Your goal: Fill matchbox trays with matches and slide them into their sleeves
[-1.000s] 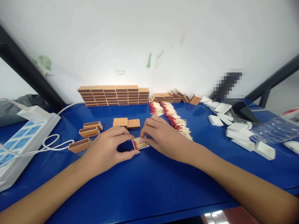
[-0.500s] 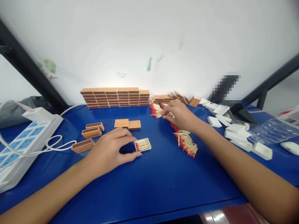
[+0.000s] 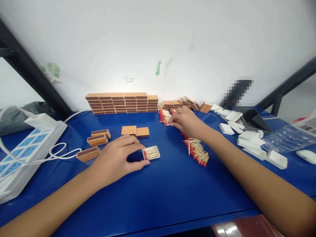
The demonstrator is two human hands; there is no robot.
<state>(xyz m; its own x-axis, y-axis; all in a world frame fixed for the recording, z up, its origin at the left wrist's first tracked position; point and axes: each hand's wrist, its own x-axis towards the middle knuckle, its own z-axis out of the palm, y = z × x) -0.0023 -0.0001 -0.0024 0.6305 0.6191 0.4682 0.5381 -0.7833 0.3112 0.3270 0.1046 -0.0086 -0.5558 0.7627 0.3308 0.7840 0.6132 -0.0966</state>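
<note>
Thumb and fingers of my left hand (image 3: pixel 118 156) close around the left end of a white matchbox tray (image 3: pixel 158 153), which lies flat on the blue table. Inside it are red-tipped matches (image 3: pixel 151 152). My right hand (image 3: pixel 189 121) reaches into the heap of loose matches (image 3: pixel 197 152), fingertips pinched together at its far part. A few matchsticks appear at those fingertips, partly hidden by the hand. Just beyond my left hand sit two closed matchboxes (image 3: pixel 128 130), flat and side by side. Several more matchboxes (image 3: pixel 88 154) stand on edge to its left.
Against the wall rises a stack of matchboxes (image 3: pixel 118 103). More matchbox sleeves (image 3: pixel 170 104) lie to its right. Several white trays (image 3: pixel 250 141) are scattered at the right, near a clear plastic wrapper (image 3: pixel 290 138). A power strip (image 3: pixel 32 144) with white cables occupies the left.
My right hand has shifted slightly left at the far part of the match heap. My left hand and the tray stay in place.
</note>
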